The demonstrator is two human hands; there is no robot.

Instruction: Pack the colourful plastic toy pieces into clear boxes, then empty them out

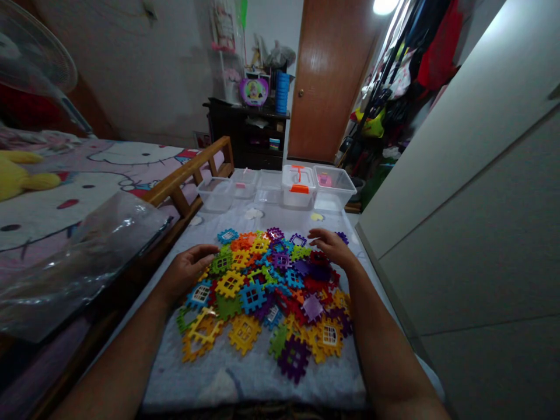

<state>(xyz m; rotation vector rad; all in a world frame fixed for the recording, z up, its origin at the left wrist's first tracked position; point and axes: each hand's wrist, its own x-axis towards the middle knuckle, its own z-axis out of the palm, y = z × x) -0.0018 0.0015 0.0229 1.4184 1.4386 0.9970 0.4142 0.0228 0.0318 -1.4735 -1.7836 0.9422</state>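
A heap of colourful interlocking plastic building tiles lies on the cloth-covered table, square pieces with notched edges, some with window grids. My left hand rests at the heap's left side, fingers stretched toward a green tile. On the far right side is my right hand, its fingers apart above the tiles near a dark red tile. Neither hand holds anything that I can see. A purple tile lies at the near edge of the heap, and a yellow one to its left.
Clear plastic boxes line the table's far end, among them a lidded box with orange clips. At left stand a wooden bed rail and a crumpled clear plastic bag. A pale cabinet borders the right side.
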